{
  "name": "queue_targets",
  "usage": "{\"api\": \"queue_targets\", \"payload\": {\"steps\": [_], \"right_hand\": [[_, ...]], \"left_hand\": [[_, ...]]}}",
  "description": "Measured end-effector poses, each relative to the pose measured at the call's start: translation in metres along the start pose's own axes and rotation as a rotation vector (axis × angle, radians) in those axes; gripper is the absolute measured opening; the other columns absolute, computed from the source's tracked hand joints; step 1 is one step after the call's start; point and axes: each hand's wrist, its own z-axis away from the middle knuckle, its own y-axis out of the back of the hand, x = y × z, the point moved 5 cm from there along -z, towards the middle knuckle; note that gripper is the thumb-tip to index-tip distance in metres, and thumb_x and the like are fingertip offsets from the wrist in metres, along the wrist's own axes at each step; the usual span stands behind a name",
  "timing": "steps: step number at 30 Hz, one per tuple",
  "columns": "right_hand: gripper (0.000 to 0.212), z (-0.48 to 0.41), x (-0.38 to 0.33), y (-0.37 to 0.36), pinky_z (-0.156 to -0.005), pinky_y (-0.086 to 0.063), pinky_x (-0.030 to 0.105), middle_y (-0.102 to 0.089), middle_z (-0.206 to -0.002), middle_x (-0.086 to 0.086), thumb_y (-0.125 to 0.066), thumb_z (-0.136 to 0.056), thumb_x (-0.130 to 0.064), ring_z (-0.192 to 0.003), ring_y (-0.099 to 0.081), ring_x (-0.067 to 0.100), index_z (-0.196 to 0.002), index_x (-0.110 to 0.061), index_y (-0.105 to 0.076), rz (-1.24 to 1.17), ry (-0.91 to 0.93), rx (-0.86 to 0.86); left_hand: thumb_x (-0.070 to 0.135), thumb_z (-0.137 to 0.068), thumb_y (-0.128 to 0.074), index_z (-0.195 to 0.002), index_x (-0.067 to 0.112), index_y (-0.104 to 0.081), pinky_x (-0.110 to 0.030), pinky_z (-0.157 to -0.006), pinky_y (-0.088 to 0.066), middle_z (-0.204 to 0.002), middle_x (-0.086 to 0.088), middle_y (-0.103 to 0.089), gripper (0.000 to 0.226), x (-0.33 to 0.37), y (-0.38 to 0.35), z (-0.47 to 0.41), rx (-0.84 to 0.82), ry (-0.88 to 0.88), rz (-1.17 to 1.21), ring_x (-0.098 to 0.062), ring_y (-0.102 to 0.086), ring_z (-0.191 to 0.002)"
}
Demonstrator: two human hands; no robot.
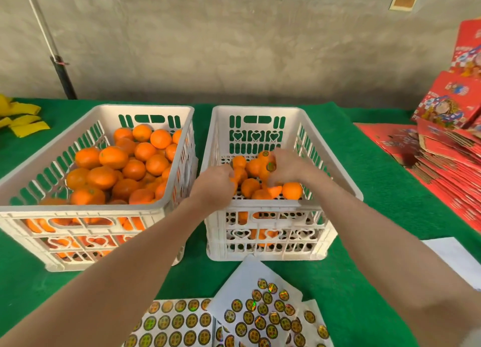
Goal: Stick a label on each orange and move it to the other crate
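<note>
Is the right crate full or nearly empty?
Nearly empty: the right crate holds a single loose layer of oranges, and its perforated floor shows between them.

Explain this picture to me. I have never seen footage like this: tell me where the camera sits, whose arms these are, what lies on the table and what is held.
There is no machine here. A person works with bare hands, and the single camera is worn on the head, looking forward and down, so both arms are the wearer's own. On a green cloth stand two white crates. The left crate is heaped with oranges; the right crate holds only a few. Both hands reach into the right crate. The right hand grips a labelled orange. The left hand is among the fruit, but its grip is hidden. Nearest the wearer lie sticker sheets of round labels, and red cartons are stacked at the right.
</note>
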Motion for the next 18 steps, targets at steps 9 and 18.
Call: {"api": "queue_targets", "payload": {"steps": [9, 18], "right_hand": [[0.071, -0.046, 0.038, -0.073, -0.101, -0.041, 0.048, -0.039, -0.144, 0.005, -0.067, -0.083, -0.027, -0.127, -0.042, 0.032, -0.144, -0.021, -0.031, 0.464, -0.054, -0.475], [0.018, -0.002, -0.062, -0.029, -0.073, -0.042, 0.028, -0.064, -0.107, 0.007, -0.053, -0.094, -0.017, -0.09, -0.057, 0.018, -0.109, -0.01, -0.059, -0.223, 0.282, 0.443]], "left_hand": [[0.019, -0.094, -0.049, -0.112, 0.021, -0.059, -0.023, -0.061, -0.041, -0.095, 0.002, -0.061, 0.021, -0.01, -0.01, -0.006, 0.031, -0.019, -0.003, -0.014, -0.057, -0.079], [-0.006, -0.087, -0.045, -0.124, 0.004, -0.05, -0.027, -0.097, -0.037, -0.122, -0.01, -0.05, 0.039, -0.007, 0.008, 0.013, 0.301, -0.084, 0.273, -0.023, -0.046, -0.114]]}}
